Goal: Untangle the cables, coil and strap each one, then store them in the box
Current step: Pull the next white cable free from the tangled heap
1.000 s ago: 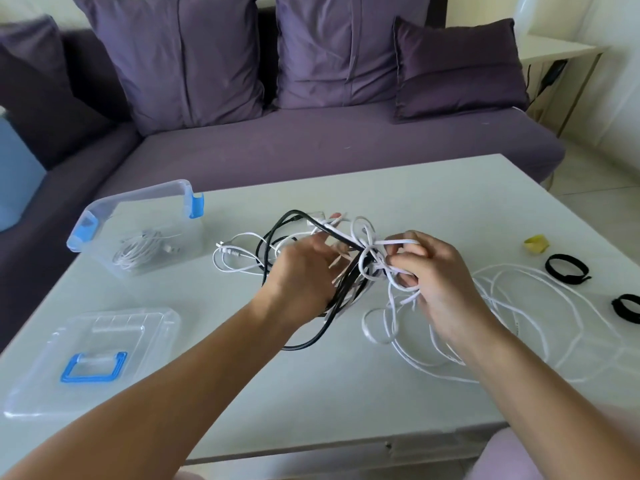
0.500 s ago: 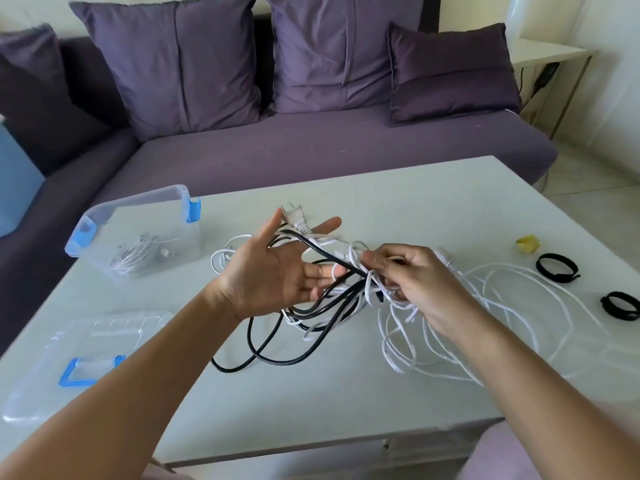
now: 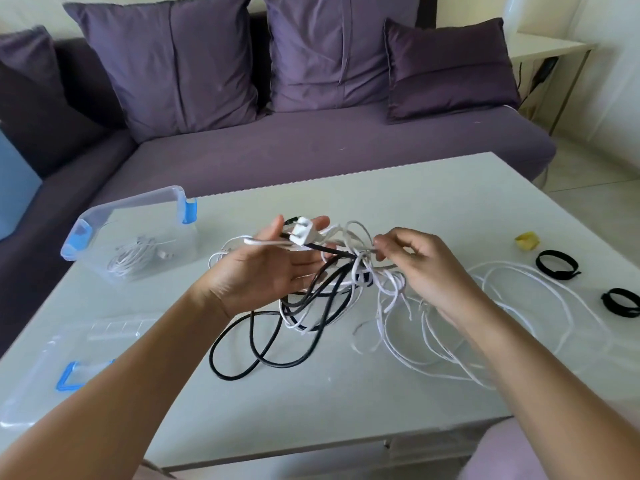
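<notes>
Now, tangle [image 3: 360, 271]: thin round cords, white and black, knotted in the air between your two hands, above the smooth pale table [image 3: 346, 403].
Left hand [image 3: 263, 271]: palm up, fingers straight and spread. Cords drape across them, and a blocky white plug [image 3: 304, 232] lies on your fingertips.
Right hand [image 3: 426, 268]: thumb and forefinger pinch a white strand at the knot, other fingers curled.
Black cable [image 3: 242, 362]: glossy and thicker, its loops hang from your left hand onto the tabletop.
White cable [image 3: 519, 299]: slack loops lie flat, trailing right from under your right hand.
Box [image 3: 104, 216]: clear plastic with blue clips, well apart to the left of your left hand. A coiled white cord [image 3: 135, 259] lies inside.
Lid [image 3: 38, 375]: clear with a blue handle, at the near left corner.
Black straps [image 3: 557, 265]: two flat rings at the far right, with a yellow strap [image 3: 526, 240] just beyond them.
</notes>
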The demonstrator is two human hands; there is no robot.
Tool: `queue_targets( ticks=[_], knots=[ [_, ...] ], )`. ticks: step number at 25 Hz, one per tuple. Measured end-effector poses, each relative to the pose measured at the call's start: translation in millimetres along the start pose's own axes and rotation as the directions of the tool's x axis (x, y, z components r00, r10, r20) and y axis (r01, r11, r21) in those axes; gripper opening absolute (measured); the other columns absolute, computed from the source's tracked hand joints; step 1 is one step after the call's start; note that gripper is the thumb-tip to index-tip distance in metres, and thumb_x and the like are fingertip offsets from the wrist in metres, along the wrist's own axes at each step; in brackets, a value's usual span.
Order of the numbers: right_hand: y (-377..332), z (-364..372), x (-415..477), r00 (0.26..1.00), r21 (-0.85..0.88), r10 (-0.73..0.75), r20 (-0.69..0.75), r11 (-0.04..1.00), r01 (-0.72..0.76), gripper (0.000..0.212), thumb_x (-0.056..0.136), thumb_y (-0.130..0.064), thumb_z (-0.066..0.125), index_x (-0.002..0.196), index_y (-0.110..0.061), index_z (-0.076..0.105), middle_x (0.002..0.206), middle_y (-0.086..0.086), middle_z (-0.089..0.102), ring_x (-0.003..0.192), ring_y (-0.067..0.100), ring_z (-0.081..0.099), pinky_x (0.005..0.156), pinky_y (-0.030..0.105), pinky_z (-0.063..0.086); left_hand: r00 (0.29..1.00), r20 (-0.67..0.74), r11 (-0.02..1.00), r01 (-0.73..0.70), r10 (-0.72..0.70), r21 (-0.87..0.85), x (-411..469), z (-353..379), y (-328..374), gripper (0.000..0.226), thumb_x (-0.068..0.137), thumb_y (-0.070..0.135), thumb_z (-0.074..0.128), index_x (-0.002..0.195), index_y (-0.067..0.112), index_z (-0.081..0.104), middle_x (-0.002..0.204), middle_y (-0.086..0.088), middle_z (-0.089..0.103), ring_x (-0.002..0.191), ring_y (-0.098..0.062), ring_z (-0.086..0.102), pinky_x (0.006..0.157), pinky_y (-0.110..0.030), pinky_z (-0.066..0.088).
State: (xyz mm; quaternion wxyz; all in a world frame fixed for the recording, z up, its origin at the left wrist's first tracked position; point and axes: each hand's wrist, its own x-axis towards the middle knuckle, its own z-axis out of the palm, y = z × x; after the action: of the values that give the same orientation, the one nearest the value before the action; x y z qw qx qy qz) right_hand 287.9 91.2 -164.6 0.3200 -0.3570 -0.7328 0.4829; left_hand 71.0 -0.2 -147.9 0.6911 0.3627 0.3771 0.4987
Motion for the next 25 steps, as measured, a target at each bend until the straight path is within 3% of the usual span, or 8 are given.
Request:
queue_targets(
  ticks=[5, 9, 12, 15, 17, 20, 23, 25],
  knots=[
    [-11.1, -5.5, -3.3, 0.944, -0.09, 0.12, 0.308, 0.991, -0.097, 0.019, 0.094, -0.022, 0.056, 0.084, -0.019, 0.072, 0.083, 0.003, 0.072, 0.078, 0.012, 0.064, 0.083, 0.031, 0.048, 0.99, -0.106, 0.986, 0.104, -0.09, 0.132, 0.3, 11.7, -0.1, 0.059, 0.076, 0.063, 0.054, 0.115, 0.022, 0.069, 0.101, -0.006, 0.071, 0.096, -0.017, 0.066, 0.081, -0.025, 0.052],
    [-14.2, 1.2, -7.1, 0.895, 0.006, 0.164, 0.414, 0.983, -0.183, 0.021, 0.096, -0.012, 0.052, 0.082, -0.014, 0.067, 0.064, 0.001, 0.053, 0.057, 0.011, 0.045, 0.055, 0.02, 0.037, 0.982, -0.138, 0.968, 0.156, -0.13, 0.196, 3.3, 21.3, -6.3, 0.055, 0.088, 0.054, 0.034, 0.106, 0.018, 0.073, 0.095, -0.011, 0.072, 0.08, -0.017, 0.069, 0.075, -0.025, 0.053],
    [-18.3, 1.0, -11.0, 0.83, 0.134, 0.156, 0.535, 0.955, -0.266, 0.022, 0.091, 0.006, 0.051, 0.09, -0.01, 0.066, 0.064, -0.007, 0.058, 0.056, 0.006, 0.046, 0.052, 0.015, 0.036, 0.974, -0.209, 0.97, 0.13, -0.086, 0.207, 11.4, 24.3, -12.3, 0.048, 0.097, 0.042, 0.031, 0.106, 0.018, 0.071, 0.085, -0.009, 0.071, 0.074, -0.022, 0.065, 0.074, -0.029, 0.052],
    [-24.0, 9.6, -13.8, 0.894, 0.215, 0.164, 0.417, 0.938, -0.272, 0.014, 0.086, 0.001, 0.061, 0.094, -0.007, 0.069, 0.058, -0.015, 0.061, 0.05, -0.003, 0.046, 0.051, 0.011, 0.031, 0.994, -0.108, 0.97, 0.046, -0.021, 0.237, 17.6, 18.5, -18.2, 0.036, 0.096, 0.041, 0.04, 0.124, 0.032, 0.06, 0.092, -0.016, 0.055, 0.095, -0.032, 0.05, 0.093, -0.04, 0.048],
    [-27.5, 12.1, -12.6, 0.957, 0.211, 0.151, 0.247, 0.956, -0.205, 0.017, 0.085, -0.005, 0.066, 0.101, -0.004, 0.072, 0.064, -0.014, 0.065, 0.043, -0.007, 0.048, 0.048, 0.007, 0.033, 1.0, -0.01, 0.99, 0.013, -0.011, 0.141, 11.7, 9.2, -11.8, 0.043, 0.086, 0.03, 0.059, 0.13, 0.03, 0.056, 0.095, -0.012, 0.055, 0.086, -0.021, 0.052, 0.083, -0.028, 0.047],
    [-34.0, 9.2, -14.8, 0.978, 0.26, 0.089, 0.189, 0.956, -0.137, 0.024, 0.089, -0.001, 0.058, 0.111, -0.004, 0.069, 0.059, -0.016, 0.064, 0.04, -0.008, 0.049, 0.044, 0.002, 0.034, 0.998, 0.053, 0.998, 0.044, -0.046, 0.038, -3.7, -3.1, 4.2, 0.063, 0.067, 0.008, 0.078, 0.126, 0.019, 0.06, 0.114, -0.007, 0.065, 0.092, -0.012, 0.061, 0.071, -0.019, 0.045],
    [-36.2, 13.7, -18.4, 0.97, 0.306, 0.078, 0.23, 0.941, -0.148, 0.028, 0.093, 0.0, 0.051, 0.119, -0.002, 0.061, 0.037, -0.017, 0.048, 0.037, -0.005, 0.044, 0.042, 0.004, 0.033, 0.996, -0.081, 0.974, 0.044, -0.027, 0.223, -9.0, 5.2, 12.2, 0.064, 0.066, 0.003, 0.073, 0.126, 0.019, 0.058, 0.104, -0.003, 0.068, 0.084, -0.012, 0.066, 0.065, -0.017, 0.051],
    [-31.1, 17.2, -17.4, 0.965, 0.314, 0.08, 0.249, 0.936, -0.158, 0.027, 0.094, 0.0, 0.05, 0.117, -0.002, 0.063, 0.038, -0.015, 0.047, 0.037, -0.003, 0.041, 0.043, 0.005, 0.031, 0.971, -0.227, 0.923, 0.023, 0.07, 0.384, -7.9, 13.8, 15.8, 0.044, 0.062, 0.018, 0.072, 0.105, 0.021, 0.069, 0.088, 0.002, 0.072, 0.076, -0.011, 0.068, 0.059, -0.017, 0.051]
  ],
)
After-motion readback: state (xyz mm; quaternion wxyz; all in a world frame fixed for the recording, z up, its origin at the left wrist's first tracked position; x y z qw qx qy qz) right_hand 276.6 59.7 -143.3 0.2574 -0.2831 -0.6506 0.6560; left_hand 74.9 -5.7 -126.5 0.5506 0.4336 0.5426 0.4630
